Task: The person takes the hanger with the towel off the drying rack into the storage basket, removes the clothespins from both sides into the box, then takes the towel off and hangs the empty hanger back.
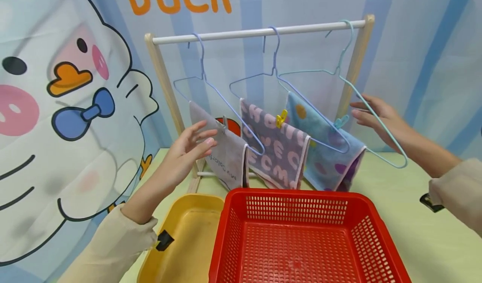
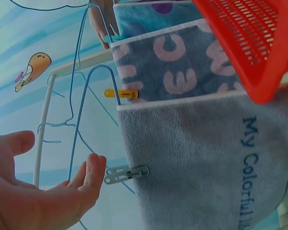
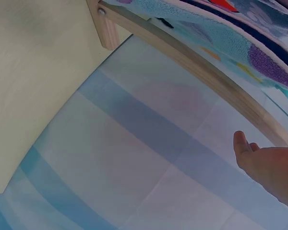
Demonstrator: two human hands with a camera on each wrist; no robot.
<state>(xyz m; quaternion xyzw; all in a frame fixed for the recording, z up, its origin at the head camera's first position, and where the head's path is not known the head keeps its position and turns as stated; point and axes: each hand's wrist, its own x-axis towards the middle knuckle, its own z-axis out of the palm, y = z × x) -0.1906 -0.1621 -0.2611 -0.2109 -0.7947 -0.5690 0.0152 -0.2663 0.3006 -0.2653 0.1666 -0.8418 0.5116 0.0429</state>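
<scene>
My left hand [image 1: 186, 147], fingers loosely bent and holding nothing, is beside a grey towel [image 1: 225, 159] on the leftmost lavender hanger [image 1: 222, 95]. A grey clothespin [image 2: 127, 174] grips that towel's top edge near my fingertips. The middle lavender hanger [image 1: 297, 91] carries a dark lettered towel [image 1: 276, 149] with a yellow clothespin [image 1: 281, 118]. At the right, a blue spotted towel [image 1: 327, 157] with a teal clothespin [image 1: 341, 121] hangs on a mint hanger [image 1: 384, 128]. My right hand [image 1: 384, 118], also holding nothing, reaches behind that hanger's sloping wire, its fingertips near the teal clothespin.
All three hangers hook over the white bar [image 1: 241, 34] of a wooden-legged rack [image 1: 165, 86]. A red mesh basket [image 1: 301, 194] stands in front of the towels, next to a yellow tray [image 1: 188, 233]. A duck-print cloth [image 1: 75, 170] covers the wall.
</scene>
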